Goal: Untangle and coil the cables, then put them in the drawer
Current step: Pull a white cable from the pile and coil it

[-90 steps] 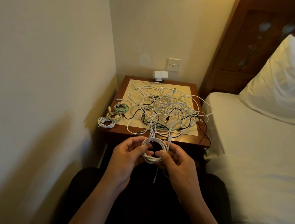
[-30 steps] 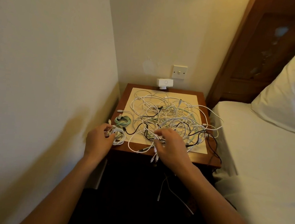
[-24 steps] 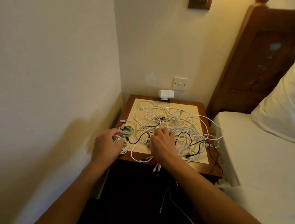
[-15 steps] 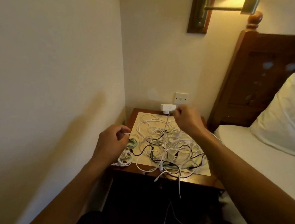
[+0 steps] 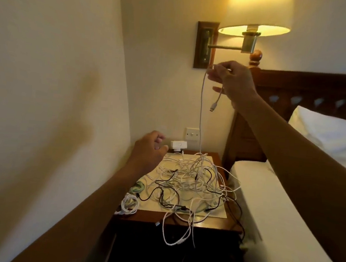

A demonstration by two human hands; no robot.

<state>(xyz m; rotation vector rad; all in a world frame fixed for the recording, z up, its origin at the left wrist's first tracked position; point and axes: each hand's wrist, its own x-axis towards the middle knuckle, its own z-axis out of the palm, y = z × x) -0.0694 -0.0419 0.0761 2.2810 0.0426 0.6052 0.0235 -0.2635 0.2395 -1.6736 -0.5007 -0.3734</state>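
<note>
A person's right hand (image 5: 233,81) was held high beside a lit wall lamp (image 5: 255,12), pinching a white cable (image 5: 201,116) between thumb and curled fingers. The cable's short end, tipped with a connector (image 5: 212,108), dangled just below the hand. Its long run dropped straight down into a tangle of cables (image 5: 193,180) heaped on the bedside counter (image 5: 199,222).

The left hand (image 5: 149,151) hovered above the counter's far left corner, fingers loosely curled and holding nothing.

The tangle, mostly white strands threaded with a few black ones, lay on a cream mat (image 5: 219,213) covering much of the counter's top. Several white loops (image 5: 179,236) hung over the front edge, and a black strand (image 5: 238,211) trailed off the side nearest the bed (image 5: 285,224).

Apart from the heap, at the counter's left edge, sat a coiled white cable (image 5: 129,205). Just behind it lay a coiled green cable (image 5: 139,187), partly hidden by the left forearm.

A white adapter (image 5: 178,145) stood at the back of the counter below a wall switch (image 5: 192,134). A pillow (image 5: 331,132) rested against the dark wooden headboard (image 5: 318,89).
</note>
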